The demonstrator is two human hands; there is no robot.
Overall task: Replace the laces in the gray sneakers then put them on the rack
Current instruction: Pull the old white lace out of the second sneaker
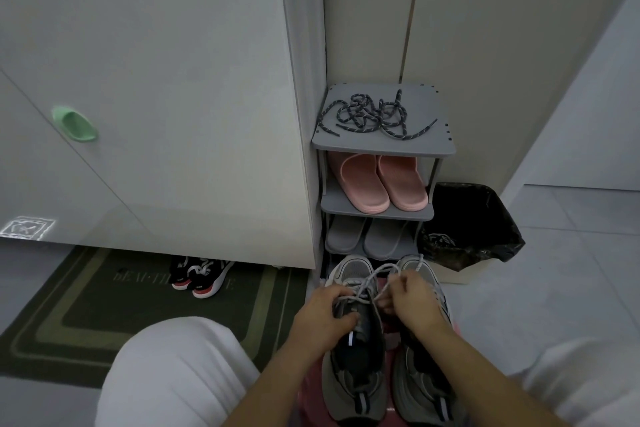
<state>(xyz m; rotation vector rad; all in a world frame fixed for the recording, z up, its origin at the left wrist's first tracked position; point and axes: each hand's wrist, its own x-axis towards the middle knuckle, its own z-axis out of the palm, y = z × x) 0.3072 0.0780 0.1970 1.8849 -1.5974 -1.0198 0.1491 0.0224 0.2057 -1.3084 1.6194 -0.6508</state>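
Observation:
Two gray sneakers stand side by side on a pink surface (pixel 308 388) between my knees, toes pointing away: the left sneaker (pixel 353 374) and the right sneaker (pixel 420 374). My left hand (pixel 322 317) grips the left sneaker's tongue area. My right hand (pixel 414 302) pinches a light gray lace (pixel 372 276) that loops above the left sneaker's eyelets. Dark speckled laces (pixel 372 114) lie tangled on the top shelf of the gray rack (pixel 384 146).
Pink slippers (pixel 381 184) fill the rack's second shelf and gray slippers (pixel 367 236) the third. A bin with a black bag (pixel 467 225) stands right of the rack. Black-and-red shoes (pixel 201 276) sit on a green mat (pixel 86 315) under a white cabinet.

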